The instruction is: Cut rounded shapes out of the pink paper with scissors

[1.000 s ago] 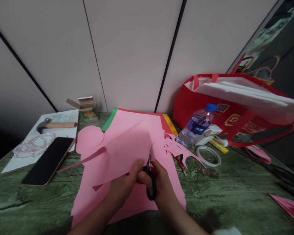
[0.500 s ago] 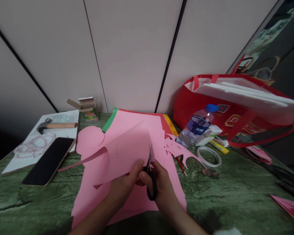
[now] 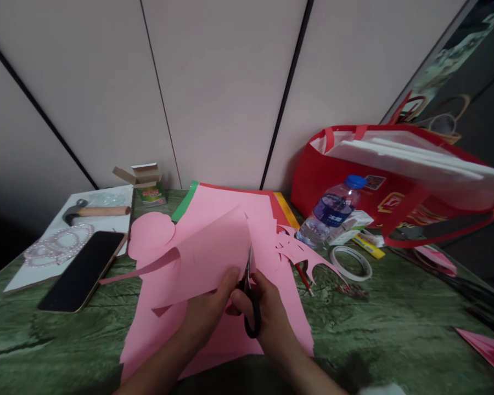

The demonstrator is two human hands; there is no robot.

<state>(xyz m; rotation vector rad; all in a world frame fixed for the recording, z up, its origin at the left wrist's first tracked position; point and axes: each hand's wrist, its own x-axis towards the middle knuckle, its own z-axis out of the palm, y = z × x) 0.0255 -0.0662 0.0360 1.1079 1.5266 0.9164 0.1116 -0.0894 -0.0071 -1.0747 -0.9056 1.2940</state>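
Note:
My left hand (image 3: 214, 302) pinches the lower right edge of a pink paper sheet (image 3: 209, 252), which is raised and tilted above the table. A narrow pink strip trails off its left side. My right hand (image 3: 267, 307) is closed around a pair of scissors (image 3: 253, 310) with black handles, thumb through one loop. The blades point away from me and lie at the sheet's right edge, close to my left fingertips. Larger pink sheets (image 3: 288, 323) lie flat underneath. Left of the raised sheet rest rounded pink cutouts (image 3: 150, 233).
On the left are a phone (image 3: 82, 271), a hammer (image 3: 102, 210), beaded strands (image 3: 60, 247) and a small opened box (image 3: 151, 192). To the right lie pink paper scraps (image 3: 302, 249), a tape roll (image 3: 351, 263), a leaning water bottle (image 3: 331, 211) and a red bag (image 3: 354, 164).
The scissors and my right hand have shifted slightly left along the paper. The raised sheet has moved slightly left too. Both hands keep their hold.

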